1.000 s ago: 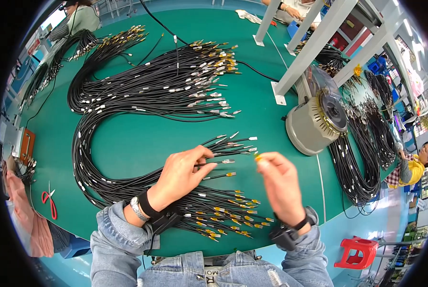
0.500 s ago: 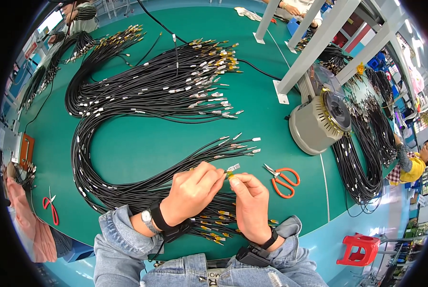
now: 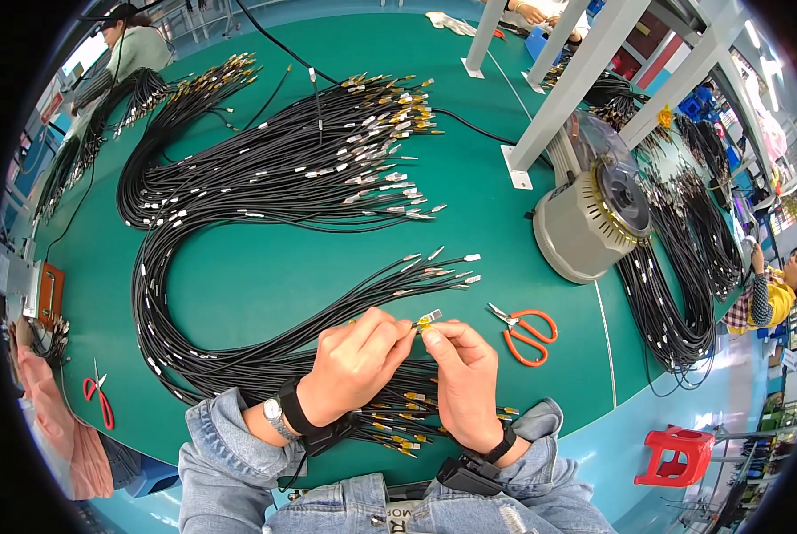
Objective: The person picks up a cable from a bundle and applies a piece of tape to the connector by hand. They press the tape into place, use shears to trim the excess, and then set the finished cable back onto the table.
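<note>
Left hand [image 3: 354, 360]: our fingers are curled in, thumb and forefinger pinching a cable end [image 3: 430, 316] just behind its flat silvery tip.
Right hand [image 3: 468, 378]: we pinch the same cable end with thumb and forefinger, right at its yellow wrap; this hand is close beside the left one.
Cable end's place: between our two hands, above the table [image 3: 283, 258], its tip jutting out past our fingertips.
Lower bundle [image 3: 153, 298]: black cables sweep in a wide curve over the green table; some yellow-wrapped ends show below our hands, while pale, bare-looking ends fan out beyond them.
Upper bundle [image 3: 238, 169]: more black cables with white tags, touching the lower bundle at the left side of the curve.
Orange-handled cutters [image 3: 534, 336]: lying near our right hand without touching it, blades pointing away from us.
Red scissors [image 3: 104, 405]: well apart from our hands, near the left edge of the table, blades parted.
Rounded grey machine [image 3: 585, 236]: beyond the cutters, near the foot of a pale metal post [image 3: 569, 93].
Red stool [image 3: 679, 436]: on the floor to our right.
</note>
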The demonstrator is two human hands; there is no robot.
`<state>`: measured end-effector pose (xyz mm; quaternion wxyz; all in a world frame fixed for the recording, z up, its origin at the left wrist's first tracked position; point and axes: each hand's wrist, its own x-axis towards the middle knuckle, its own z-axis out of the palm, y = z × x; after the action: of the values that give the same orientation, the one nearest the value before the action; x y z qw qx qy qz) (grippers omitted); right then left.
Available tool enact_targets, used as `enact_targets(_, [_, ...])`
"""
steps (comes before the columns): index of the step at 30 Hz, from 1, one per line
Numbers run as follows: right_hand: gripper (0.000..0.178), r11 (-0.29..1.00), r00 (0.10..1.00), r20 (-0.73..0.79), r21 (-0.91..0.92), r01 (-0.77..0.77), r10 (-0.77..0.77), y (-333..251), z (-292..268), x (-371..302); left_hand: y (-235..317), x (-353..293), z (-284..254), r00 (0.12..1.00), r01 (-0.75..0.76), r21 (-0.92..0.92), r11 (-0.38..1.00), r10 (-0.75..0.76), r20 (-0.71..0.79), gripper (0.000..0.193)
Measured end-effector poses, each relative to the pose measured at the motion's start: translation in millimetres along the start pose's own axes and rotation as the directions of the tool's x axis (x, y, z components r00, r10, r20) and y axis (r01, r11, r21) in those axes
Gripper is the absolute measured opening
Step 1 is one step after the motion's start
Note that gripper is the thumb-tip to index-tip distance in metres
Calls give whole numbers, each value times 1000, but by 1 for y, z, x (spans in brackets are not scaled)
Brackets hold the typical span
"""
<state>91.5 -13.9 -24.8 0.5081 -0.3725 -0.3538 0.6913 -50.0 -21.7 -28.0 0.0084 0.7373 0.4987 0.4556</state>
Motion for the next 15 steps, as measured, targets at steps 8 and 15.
enact_targets(8, [7,999,1000,15,-40,6,-5,0,-2,0,1,1,0,1000,6,-13,1000,-6,2,20])
enact_targets(15, [5,991,998,2,-117,58,-58,-1,-1,1,2,1,-1,1000,-18,33,999,18,-1,26])
